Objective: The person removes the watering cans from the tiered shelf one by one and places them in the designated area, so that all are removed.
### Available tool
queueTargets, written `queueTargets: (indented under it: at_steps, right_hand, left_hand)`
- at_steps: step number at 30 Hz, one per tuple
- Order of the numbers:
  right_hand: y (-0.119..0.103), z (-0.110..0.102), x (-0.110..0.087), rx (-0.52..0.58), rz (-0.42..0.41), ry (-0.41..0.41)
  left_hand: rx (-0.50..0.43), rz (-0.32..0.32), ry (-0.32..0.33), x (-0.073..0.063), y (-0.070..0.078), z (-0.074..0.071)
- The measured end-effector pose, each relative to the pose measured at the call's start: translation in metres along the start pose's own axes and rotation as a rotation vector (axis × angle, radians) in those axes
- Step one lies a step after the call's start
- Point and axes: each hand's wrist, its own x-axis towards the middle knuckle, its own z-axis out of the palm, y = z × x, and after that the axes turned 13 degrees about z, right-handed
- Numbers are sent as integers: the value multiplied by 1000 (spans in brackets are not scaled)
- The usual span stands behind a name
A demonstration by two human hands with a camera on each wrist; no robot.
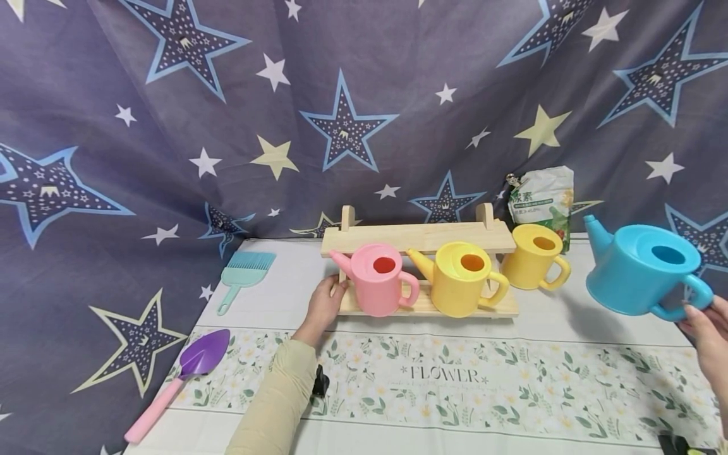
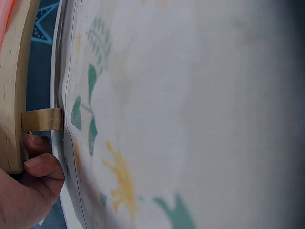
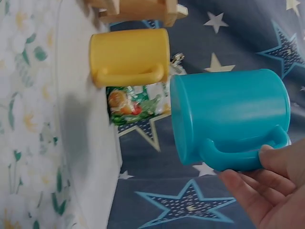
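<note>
head: bright | soft shadow [image 1: 591, 323] on tablecloth [image 1: 296, 281] | left wrist: dim, perhaps defocused

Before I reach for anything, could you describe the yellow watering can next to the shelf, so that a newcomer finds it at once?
Find the wooden shelf on the table. Just past its right end, in front of the white bag, is a yellow watering can. Unlike the other yellow can, which is on the shelf's lower board, it stands on the table itself.

Watering can [image 1: 631, 272] was plain blue, shelf [image 1: 418, 237] was pale tan, second can [image 1: 375, 287] nearest its left edge was pink, bench cloth [image 1: 512, 395] was white with green leaf-print, backdrop [image 1: 392, 57] was star-patterned purple-grey
</note>
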Motion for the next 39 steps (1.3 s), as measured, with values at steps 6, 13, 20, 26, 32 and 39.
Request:
queueTargets:
  at_steps: [6,13,20,26,32,39]
  right_hand:
    - [-14,7,-2,20,76,0]
    - [-120,6,-45,11,259,-71]
    - [-149,15,-45,-272,486,-157]
    - [-148,27,-38,-358,472,-160]
    - [-143,39,-33,-366,474,-168]
    - [-136,50,-26,-395,469,-178]
  left_hand:
    - [8,14,-2,1,-2,0]
    - [8,11,-9,2,-2,0]
    - [-6,1,-2,2,-1,0]
    - [4,-9,-7,2,-5,1]
    - [0,-10,-5,1,-5,2]
    - [-4,-5,7,0,-4,2]
